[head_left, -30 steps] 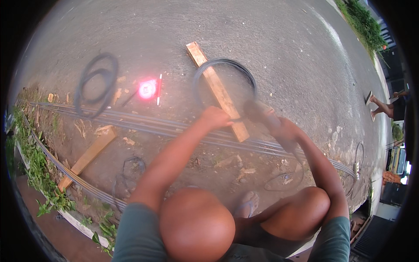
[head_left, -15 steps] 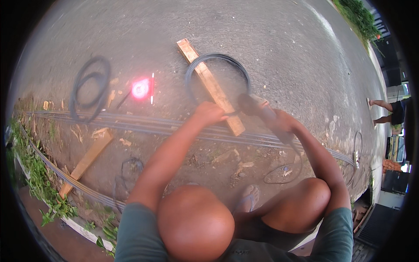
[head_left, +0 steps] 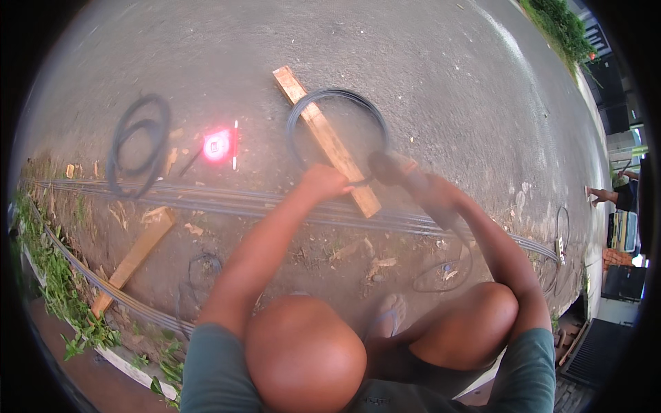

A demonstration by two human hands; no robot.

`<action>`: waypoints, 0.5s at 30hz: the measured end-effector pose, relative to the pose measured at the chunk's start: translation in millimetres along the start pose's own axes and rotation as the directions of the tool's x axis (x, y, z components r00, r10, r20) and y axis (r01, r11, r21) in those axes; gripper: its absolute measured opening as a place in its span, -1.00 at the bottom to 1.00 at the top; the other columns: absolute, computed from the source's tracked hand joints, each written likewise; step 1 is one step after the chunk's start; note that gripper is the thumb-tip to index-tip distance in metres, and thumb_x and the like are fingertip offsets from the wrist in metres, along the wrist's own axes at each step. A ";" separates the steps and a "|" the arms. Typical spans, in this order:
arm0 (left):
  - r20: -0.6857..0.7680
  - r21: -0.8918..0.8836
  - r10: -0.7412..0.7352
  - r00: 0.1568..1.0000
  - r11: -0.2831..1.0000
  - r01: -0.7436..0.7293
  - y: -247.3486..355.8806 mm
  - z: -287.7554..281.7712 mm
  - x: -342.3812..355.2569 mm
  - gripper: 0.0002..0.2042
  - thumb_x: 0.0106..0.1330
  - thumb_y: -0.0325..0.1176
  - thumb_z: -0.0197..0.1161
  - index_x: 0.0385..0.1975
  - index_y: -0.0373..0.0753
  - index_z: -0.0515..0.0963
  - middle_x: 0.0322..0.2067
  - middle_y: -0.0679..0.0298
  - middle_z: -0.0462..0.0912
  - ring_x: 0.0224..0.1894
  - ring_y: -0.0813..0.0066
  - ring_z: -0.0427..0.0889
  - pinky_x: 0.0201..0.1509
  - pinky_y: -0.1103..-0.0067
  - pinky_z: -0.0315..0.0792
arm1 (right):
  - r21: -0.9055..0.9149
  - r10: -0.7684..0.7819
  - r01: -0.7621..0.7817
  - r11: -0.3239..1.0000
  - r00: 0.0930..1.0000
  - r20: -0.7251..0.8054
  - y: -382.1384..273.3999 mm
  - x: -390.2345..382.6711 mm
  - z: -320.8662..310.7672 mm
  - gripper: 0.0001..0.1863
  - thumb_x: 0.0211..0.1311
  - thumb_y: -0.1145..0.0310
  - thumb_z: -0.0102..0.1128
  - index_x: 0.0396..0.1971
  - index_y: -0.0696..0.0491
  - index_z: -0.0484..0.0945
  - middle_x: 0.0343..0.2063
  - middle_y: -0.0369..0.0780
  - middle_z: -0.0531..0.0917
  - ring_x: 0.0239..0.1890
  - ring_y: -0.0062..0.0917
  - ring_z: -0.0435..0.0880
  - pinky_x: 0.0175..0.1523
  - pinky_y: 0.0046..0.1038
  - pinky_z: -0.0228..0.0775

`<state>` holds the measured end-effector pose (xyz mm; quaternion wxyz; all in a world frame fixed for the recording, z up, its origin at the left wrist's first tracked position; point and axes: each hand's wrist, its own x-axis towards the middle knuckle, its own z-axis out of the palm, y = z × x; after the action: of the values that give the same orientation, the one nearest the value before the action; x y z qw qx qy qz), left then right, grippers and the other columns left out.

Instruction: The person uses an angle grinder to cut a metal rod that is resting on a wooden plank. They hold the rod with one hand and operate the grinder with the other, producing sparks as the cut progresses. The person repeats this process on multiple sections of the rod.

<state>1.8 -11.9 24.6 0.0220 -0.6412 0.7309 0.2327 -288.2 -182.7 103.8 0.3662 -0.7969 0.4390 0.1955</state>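
A coil of thin grey steel rod (head_left: 337, 92) lies over a wooden beam (head_left: 325, 136) on the asphalt. My left hand (head_left: 323, 183) is closed around the coil's near side, next to the beam. In my right hand (head_left: 441, 195) is what looks like an angle grinder (head_left: 389, 169), somewhat blurred, gripped by its body. Its round head sits just right of the beam, close to the rod end that sticks out past my left fingers. Whether the disc touches the rod cannot be made out. A dark cord (head_left: 472, 260) trails down from the tool.
Long steel rods (head_left: 206, 201) run across in front of me. Farther left lie a second dark coil (head_left: 165, 131) and a glowing red object (head_left: 216, 145). Another wooden piece (head_left: 134, 258) props rods near the plants (head_left: 62, 289). A power strip (head_left: 560, 251) lies right; a person (head_left: 623, 196) stands beyond.
Both hands keep their grip with almost no movement. The whole view has shifted slightly, and the person at the far right has changed position.
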 end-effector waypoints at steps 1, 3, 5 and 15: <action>-0.006 -0.001 0.002 1.000 1.000 -0.002 0.1 0.7 -0.3 -0.47 0.51 0.18 0.00 -0.37 -0.12 0.74 -0.37 0.18 0.77 -0.26 0.12 0.75 -0.16 0.23 0.57 | 0.002 0.005 -0.005 1.000 1.000 0.010 -0.2 -3.0 -0.3 -0.21 -0.17 0.03 0.45 0.04 0.29 0.55 -0.14 0.08 0.70 -0.07 -0.16 0.71 0.09 -0.26 0.50; -0.017 -0.002 0.010 1.000 1.000 -0.010 0.5 1.7 0.8 -0.47 0.51 0.18 0.00 -0.37 -0.12 0.73 -0.38 0.18 0.76 -0.27 0.12 0.75 -0.16 0.23 0.57 | 0.022 0.002 -0.002 1.000 1.000 0.006 0.3 -8.1 0.2 -0.21 -0.17 0.03 0.45 0.04 0.29 0.54 -0.13 0.08 0.70 -0.07 -0.16 0.71 0.09 -0.26 0.50; -0.009 -0.013 0.001 1.000 1.000 -0.001 -0.9 2.2 1.7 -0.47 0.50 0.18 0.01 -0.38 -0.12 0.73 -0.38 0.17 0.76 -0.26 0.12 0.75 -0.16 0.23 0.57 | 0.021 0.006 -0.006 1.000 1.000 -0.003 0.8 -9.9 0.3 -0.21 -0.17 0.04 0.45 0.04 0.30 0.54 -0.14 0.08 0.70 -0.07 -0.17 0.71 0.09 -0.26 0.50; -0.046 -0.041 0.005 0.999 0.999 -0.007 1.0 0.2 -1.6 -0.47 0.51 0.17 0.01 -0.40 -0.14 0.72 -0.38 0.16 0.76 -0.25 0.13 0.76 -0.16 0.24 0.57 | 0.040 0.006 -0.007 0.999 1.000 0.006 0.3 -12.5 0.0 -0.23 -0.15 0.03 0.44 0.05 0.27 0.55 -0.17 0.06 0.71 -0.09 -0.18 0.72 0.09 -0.27 0.50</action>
<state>1.1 -10.3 25.2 -0.0085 -0.6446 0.7282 0.2329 -295.1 -175.8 111.6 0.3829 -0.7873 0.4442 0.1903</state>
